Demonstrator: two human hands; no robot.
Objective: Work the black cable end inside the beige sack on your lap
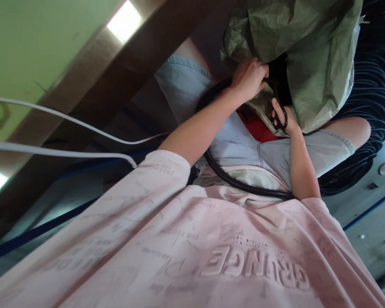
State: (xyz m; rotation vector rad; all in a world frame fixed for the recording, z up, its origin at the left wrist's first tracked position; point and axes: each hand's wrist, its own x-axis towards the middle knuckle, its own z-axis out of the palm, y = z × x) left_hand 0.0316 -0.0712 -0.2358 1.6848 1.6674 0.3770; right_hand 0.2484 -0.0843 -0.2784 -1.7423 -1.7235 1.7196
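Observation:
My right hand (285, 119) has its fingers through the handles of black scissors (276, 96), in front of an open greenish woven sack (321, 64). Just up and to the left, my left hand (249, 79) is closed on a black tube at the sack's mouth, beside the scissors' blades. That black corrugated tube (223, 173) loops around over my lap and passes across my waist. The inside of the sack is dark, and the exact place where the blades meet the tube is hard to make out.
A large coil of black tubing (372, 90) lies at the right beside my knee. Something red (265, 128) sits between my legs. Two white cables (67, 152) run in from the left, near a brown table edge (93, 72).

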